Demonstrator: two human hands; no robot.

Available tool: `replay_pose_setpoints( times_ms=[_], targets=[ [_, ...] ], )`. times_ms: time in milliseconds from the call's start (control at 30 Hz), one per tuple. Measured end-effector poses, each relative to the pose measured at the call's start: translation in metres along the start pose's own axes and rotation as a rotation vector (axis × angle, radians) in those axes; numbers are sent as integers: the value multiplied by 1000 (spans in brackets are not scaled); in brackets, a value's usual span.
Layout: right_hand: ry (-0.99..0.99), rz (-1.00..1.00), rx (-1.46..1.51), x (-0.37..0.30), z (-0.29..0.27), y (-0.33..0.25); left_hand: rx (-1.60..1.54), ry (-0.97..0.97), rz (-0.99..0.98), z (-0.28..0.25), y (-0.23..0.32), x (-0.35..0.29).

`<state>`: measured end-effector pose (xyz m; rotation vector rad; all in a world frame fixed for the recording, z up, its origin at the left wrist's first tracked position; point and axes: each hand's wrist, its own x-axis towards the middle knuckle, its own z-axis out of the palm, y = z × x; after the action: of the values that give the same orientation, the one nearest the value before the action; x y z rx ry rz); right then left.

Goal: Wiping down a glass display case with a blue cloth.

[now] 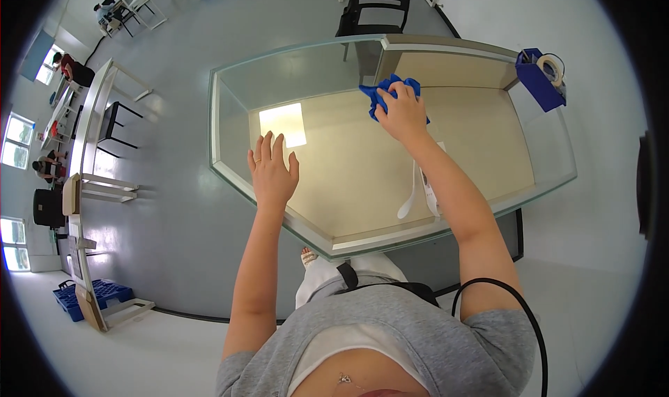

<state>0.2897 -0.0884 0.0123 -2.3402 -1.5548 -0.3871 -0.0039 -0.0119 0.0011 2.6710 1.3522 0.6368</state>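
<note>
My right hand [403, 111] grips a bunched blue cloth [376, 98] at the far side of a glass-topped display case [348, 242]. Its fingers press down around the crumpled folds. On the left, my left hand [273, 174] is open, fingers spread, over the left part of the case; whether it touches the glass I cannot tell. Below my right forearm a white spoon-shaped thing [408, 200] shows in the case. Beside it is a white, long item [428, 191], partly hidden by my forearm.
A blue box [540, 90] with a roll of tape [552, 69] sits at the case's far right corner. Behind the case stands a black chair [376, 10]. White tables [94, 118] and seated people line the left, with a blue pallet [111, 292] at lower left. A black cable [533, 320] loops by my right arm.
</note>
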Motion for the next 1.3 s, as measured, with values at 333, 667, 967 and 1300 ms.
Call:
replay_pose_setpoints(
  times_ms=[333, 667, 967, 1300],
  targets=[
    [14, 39, 53, 25, 12, -14, -26, 41, 28, 9, -1, 4],
    [12, 81, 44, 33, 15, 2, 16, 11, 14, 11, 5, 6],
    [23, 36, 85, 0, 8, -15, 39, 30, 16, 11, -10, 0],
    [-5, 95, 42, 45, 16, -5, -36, 6, 28, 7, 4, 5]
  ],
)
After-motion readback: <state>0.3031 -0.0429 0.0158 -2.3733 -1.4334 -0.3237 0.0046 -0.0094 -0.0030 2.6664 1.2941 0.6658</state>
